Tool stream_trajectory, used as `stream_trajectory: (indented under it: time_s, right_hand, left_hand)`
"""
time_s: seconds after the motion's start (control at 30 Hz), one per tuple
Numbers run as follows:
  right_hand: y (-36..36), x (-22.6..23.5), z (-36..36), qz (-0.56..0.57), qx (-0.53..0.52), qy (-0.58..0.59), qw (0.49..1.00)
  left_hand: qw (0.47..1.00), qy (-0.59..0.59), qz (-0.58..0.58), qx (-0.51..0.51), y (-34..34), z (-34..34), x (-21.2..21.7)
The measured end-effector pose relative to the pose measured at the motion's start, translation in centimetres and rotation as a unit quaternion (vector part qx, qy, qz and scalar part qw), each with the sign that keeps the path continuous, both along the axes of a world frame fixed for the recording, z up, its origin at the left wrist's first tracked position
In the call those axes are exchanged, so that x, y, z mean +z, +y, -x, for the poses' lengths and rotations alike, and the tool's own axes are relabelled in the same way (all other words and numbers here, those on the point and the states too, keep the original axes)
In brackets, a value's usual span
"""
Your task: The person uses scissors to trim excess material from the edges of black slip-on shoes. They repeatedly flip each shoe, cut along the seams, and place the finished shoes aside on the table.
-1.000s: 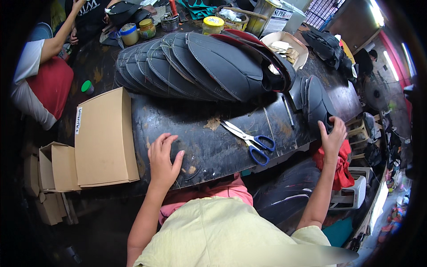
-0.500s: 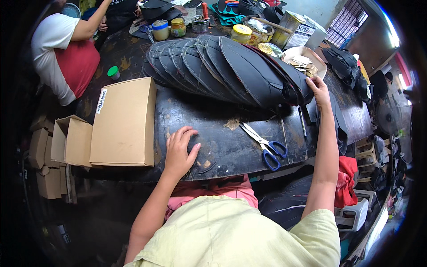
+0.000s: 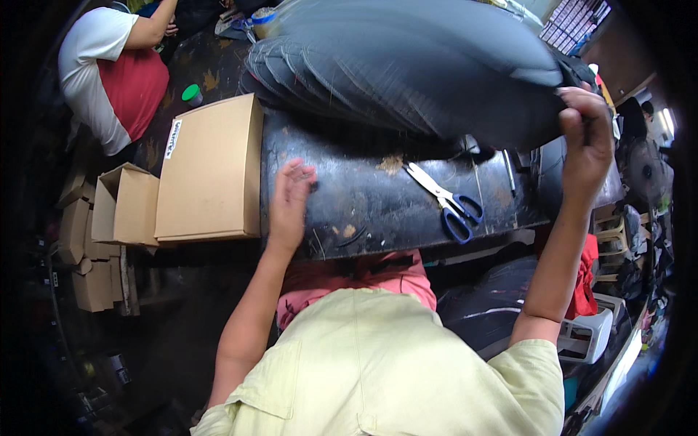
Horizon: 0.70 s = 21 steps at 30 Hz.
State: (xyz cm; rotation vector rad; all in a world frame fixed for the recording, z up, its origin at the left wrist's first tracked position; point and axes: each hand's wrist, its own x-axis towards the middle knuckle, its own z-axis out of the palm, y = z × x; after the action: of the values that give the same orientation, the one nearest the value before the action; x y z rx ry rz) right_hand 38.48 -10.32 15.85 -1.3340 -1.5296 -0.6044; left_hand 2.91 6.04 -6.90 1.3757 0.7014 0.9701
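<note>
My right hand (image 3: pixel 587 138) grips the end of a large black leather-like panel (image 3: pixel 451 65), lifted and blurred by motion. Under and behind it lies an overlapping row of black stitched panels (image 3: pixel 287 91), partly hidden by the raised one. My left hand (image 3: pixel 289 203) is over the dark table (image 3: pixel 342 182), holding nothing, its fingers apart and slightly curled. Between my hands rest scissors (image 3: pixel 447 203) with blue handles, their blades pointing away from me.
A closed cardboard box (image 3: pixel 211 174) stands at the left, beside a smaller open box (image 3: pixel 127 203). Beyond them is a small green-lidded container (image 3: pixel 192 95). A person (image 3: pixel 116 73) sits at the far left. A thin pen-like rod (image 3: pixel 509 172) lies right of the scissors.
My right hand has moved right and nearer, raising the black panel off the row. My left hand has shifted farther over the table. The view has tilted slightly.
</note>
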Motion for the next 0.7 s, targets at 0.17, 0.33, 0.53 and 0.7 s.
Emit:
stream_trajectory:
  time_s: [0.17,0.33,0.53,0.7]
  right_hand:
    - [-0.6,-6.4,7.3,0.295,0.157,-0.041,0.942]
    - [0.4,-12.2,6.8,0.368,0.136,-0.009,0.92]
    - [-2.1,-13.9,6.0,0.274,-0.013,0.083,0.958]
    - [-6.3,-16.2,6.5,0.423,-0.088,0.086,0.898]
  left_hand:
    - [0.861,-0.375,0.306,-0.155,-0.3,4.8,2.8]
    - [0.98,-0.034,0.164,-0.109,-1.8,6.3,4.8]
    - [0.917,0.282,-0.281,0.01,-2.7,4.0,5.1]
    - [0.987,0.157,-0.046,-0.001,-2.8,5.3,5.1]
